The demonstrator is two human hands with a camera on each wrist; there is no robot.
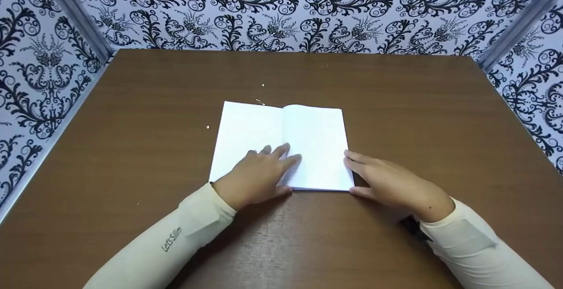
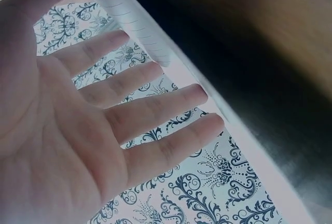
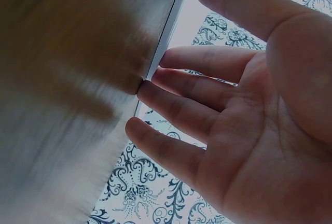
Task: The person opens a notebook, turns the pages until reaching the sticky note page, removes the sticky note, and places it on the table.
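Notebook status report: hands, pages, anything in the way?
Left hand flat on open notebook. Right hand open, fingertips at its right edge. Table around it: only crumbs.

Your head camera looks forward and down over the brown table (image 1: 132, 148) from the near edge. Each wrist camera sits very close beneath its palm, facing up toward the patterned wall (image 2: 207, 187). All three views share the open notebook (image 1: 316, 139).
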